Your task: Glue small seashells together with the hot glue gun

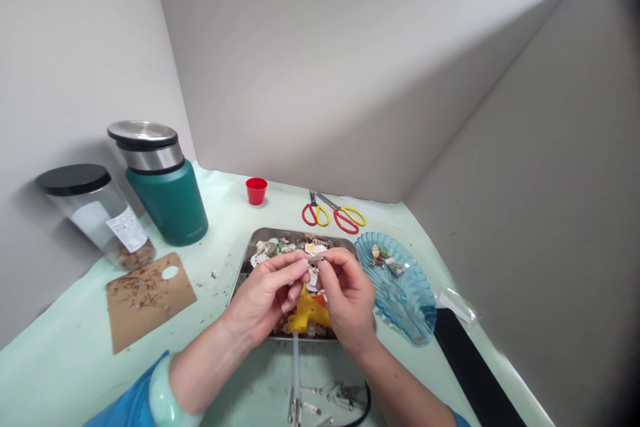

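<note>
My left hand [270, 290] and my right hand [349, 293] meet above a metal tray [239, 280]. Both pinch a small, thin greyish piece [316, 259] between thumbs and fingertips; its exact kind is too small to make out. Shells and pebbles [273, 247] fill the tray. Below my hands a yellow hot glue gun [307, 312] rests on them, partly hidden by my right hand. A whitish glue stick [296, 363] juts from its back end toward me. Small metal pins or clips [345, 397] lie scattered near the front edge.
On the right stands a blue shell-shaped dish [400, 297] with small stones, beside a black strip [475, 367]. Two scissors [345, 217] and a red cup [257, 191] sit behind. Left are a green flask [170, 203], a lidded jar [100, 217] and brown cardboard [150, 300].
</note>
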The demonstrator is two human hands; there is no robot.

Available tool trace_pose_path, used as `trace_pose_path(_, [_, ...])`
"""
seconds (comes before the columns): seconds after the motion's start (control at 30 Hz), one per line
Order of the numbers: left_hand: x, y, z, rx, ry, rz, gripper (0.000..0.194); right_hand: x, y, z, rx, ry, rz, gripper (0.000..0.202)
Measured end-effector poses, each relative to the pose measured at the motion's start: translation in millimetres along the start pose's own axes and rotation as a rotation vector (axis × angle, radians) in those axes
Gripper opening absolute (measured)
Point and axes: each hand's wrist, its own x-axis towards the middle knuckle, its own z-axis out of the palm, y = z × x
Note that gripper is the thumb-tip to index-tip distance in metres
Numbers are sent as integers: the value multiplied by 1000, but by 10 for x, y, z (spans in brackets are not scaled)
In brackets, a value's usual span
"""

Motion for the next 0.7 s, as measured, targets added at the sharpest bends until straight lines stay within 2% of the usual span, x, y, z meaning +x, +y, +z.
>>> trace_pose_path(0.13, [-32,22,31,73,4,21,24,13,-20,-33,-3,32,55,7])
trace_pose_path(0.23, [-37,77,42,11,27,8,33,58,-60,-84,-14,11,109,7])
trace_pose_path(0.33, [-15,116,18,-52,31,-38,26,97,-94,-126,-58,-81,157,8])
trace_pose_path(0.43, [13,121,-11,-55,38,-5,19,107,-103,-147,-79,-142,178,9])
trace_pose_path(0.57, [35,110,-6,-33,22,62,12,99,-101,-151,-52,-177,221,10])
trace_pose_path(0.7, [46,98,-1,-56,54,61,8,79,-99,-128,-57,-195,252,11])
